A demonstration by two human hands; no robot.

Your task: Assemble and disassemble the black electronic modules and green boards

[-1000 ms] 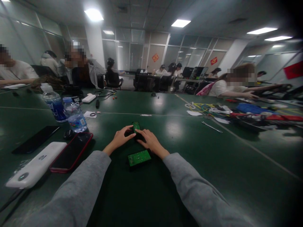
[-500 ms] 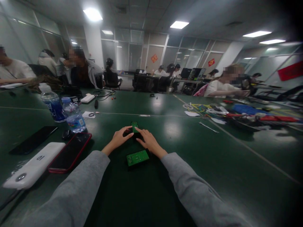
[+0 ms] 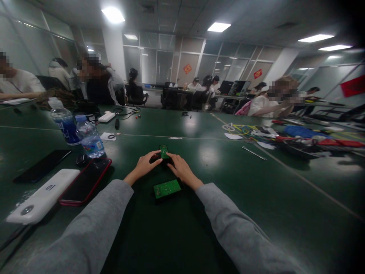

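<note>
Between my two hands a small green circuit board [image 3: 163, 151] stands at a slant over the dark green table, its long side pointing away from me. My left hand [image 3: 146, 163] grips its left edge with thumb and fingertips. On the opposite edge, the fingertips of my right hand [image 3: 180, 166] press against the board. What lies under it, between my palms, is dark and hard to make out. Closer to me, a larger green circuit board [image 3: 167, 188] lies flat on a dark base, touched by neither hand.
Left of my arm lie a red-edged phone [image 3: 85, 182], a white power bank [image 3: 42, 196] and a black phone [image 3: 42, 166]. Two bottles, one a clear water bottle [image 3: 89, 137], stand behind them. At right are a wrench [image 3: 254, 153] and tangled cables [image 3: 242, 130]. People sit beyond.
My right fingertips have shifted off the small board's face toward its right edge, showing more of it. The view has moved slightly. At right, another person's hands have risen.
</note>
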